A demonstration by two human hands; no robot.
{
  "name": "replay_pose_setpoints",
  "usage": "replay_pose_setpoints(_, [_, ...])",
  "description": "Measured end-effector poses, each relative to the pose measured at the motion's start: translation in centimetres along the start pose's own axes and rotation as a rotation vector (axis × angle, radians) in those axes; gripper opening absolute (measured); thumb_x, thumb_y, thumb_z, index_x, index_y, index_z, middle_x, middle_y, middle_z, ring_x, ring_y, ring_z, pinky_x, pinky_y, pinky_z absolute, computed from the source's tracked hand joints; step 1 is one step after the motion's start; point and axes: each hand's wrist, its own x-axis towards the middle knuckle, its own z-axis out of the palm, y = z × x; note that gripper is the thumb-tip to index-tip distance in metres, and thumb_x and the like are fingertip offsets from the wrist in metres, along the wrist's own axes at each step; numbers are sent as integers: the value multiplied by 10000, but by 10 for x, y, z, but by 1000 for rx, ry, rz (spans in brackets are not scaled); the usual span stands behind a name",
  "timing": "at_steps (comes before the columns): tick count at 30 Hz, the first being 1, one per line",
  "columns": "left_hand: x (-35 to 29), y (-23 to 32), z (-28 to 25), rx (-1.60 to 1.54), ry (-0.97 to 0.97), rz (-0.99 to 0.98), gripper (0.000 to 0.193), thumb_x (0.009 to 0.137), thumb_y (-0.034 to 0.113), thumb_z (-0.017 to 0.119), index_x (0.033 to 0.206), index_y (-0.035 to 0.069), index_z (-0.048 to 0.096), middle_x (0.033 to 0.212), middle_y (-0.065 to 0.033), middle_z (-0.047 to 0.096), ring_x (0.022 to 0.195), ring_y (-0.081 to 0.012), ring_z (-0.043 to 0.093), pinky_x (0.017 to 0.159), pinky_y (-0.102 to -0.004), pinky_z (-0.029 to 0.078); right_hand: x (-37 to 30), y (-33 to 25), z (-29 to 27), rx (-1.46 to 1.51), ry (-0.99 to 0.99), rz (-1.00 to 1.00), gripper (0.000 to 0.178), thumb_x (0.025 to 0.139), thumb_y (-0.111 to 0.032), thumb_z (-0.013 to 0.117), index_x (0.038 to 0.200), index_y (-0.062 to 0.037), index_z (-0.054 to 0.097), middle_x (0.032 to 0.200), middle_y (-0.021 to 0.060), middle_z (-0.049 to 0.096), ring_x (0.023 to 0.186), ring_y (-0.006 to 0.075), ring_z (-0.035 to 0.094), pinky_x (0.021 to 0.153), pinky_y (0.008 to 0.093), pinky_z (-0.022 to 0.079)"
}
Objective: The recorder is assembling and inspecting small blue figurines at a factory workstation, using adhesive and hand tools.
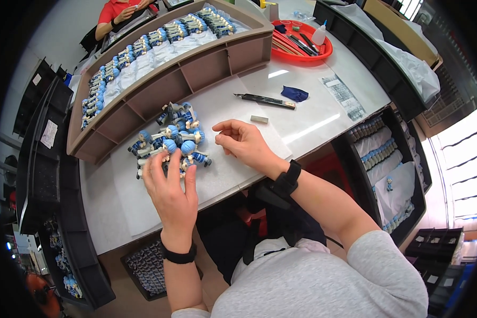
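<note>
A pile of small figurines [187, 147] with blue hair and blue-and-white bodies lies on the white table. My left hand [170, 192] reaches over the near side of the pile, fingers spread apart and fingertips at the figurines. I cannot tell whether any fingertip presses on one. To the right of the pile, my right hand [243, 144] hovers with thumb and forefinger pinched together. A tiny pale bit shows at those fingertips, too small to name.
Behind the pile stands a brown tray [159, 87] with rows of figurines. A craft knife [267, 100], a dark blue cloth [294, 94] and a small grey block [259, 120] lie to the right. Farther back is a red tool dish [323, 53]. Another person's hand [124, 15] shows top left.
</note>
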Motion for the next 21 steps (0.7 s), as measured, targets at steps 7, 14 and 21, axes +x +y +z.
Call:
replay_pose_setpoints(7, [-15, -12, 17, 52, -185, -8, 348, 764, 59, 614, 1095, -18, 539, 1362, -194, 342, 1228, -376, 355, 1003, -524, 264, 3, -2, 0, -7, -4, -23, 243, 855, -116, 584, 1069, -4, 560, 824, 12, 573, 628, 44, 499, 531, 170, 399])
replay_pose_setpoints(14, [-24, -6, 7, -159, -109, -45, 352, 688, -40, 610, 1033, -37, 542, 1326, -212, 375, 1167, -367, 408, 933, -440, 354, -4, 3, 12, -222, -4, -152, 218, 837, -61, 585, 1037, 22, 568, 826, 13, 571, 734, 44, 526, 661, 187, 450])
replay_pose_setpoints(21, [-48, -14, 13, -292, 55, -283, 347, 694, -84, 577, 1024, 22, 579, 1090, -149, 514, 989, -336, 507, 844, -399, 419, -32, -12, 33, -429, -105, -345, 220, 764, -10, 618, 983, -5, 597, 822, 65, 596, 611, 88, 529, 506, 201, 416])
